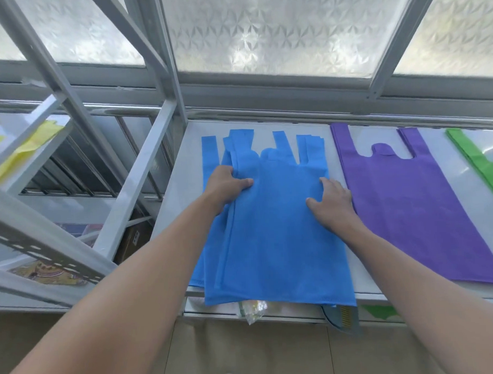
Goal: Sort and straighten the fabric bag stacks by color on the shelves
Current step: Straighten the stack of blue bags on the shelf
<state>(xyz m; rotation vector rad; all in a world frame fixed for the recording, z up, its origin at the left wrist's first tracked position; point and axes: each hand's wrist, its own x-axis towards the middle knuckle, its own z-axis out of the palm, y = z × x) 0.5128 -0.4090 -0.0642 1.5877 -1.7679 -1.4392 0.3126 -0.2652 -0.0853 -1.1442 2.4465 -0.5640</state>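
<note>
A stack of blue fabric bags (272,242) lies on the white shelf (180,172), its layers fanned out of line and its near edge hanging past the shelf front. My left hand (225,187) grips the stack's left edge, thumb on top and fingers tucked under the layers. Flat on the right side of the stack rests my right hand (331,203), fingers spread and pressing down. A purple bag stack (408,209) lies to the right of the blue one. At the far right edge a green bag stack (482,161) is partly cut off.
Yellow bags (23,150) sit on another white rack at the left, behind slanted metal rack beams (133,185). Frosted windows run along the back. A lower shelf holds plastic-wrapped items (252,309) and more green fabric (379,312). Tan floor lies below.
</note>
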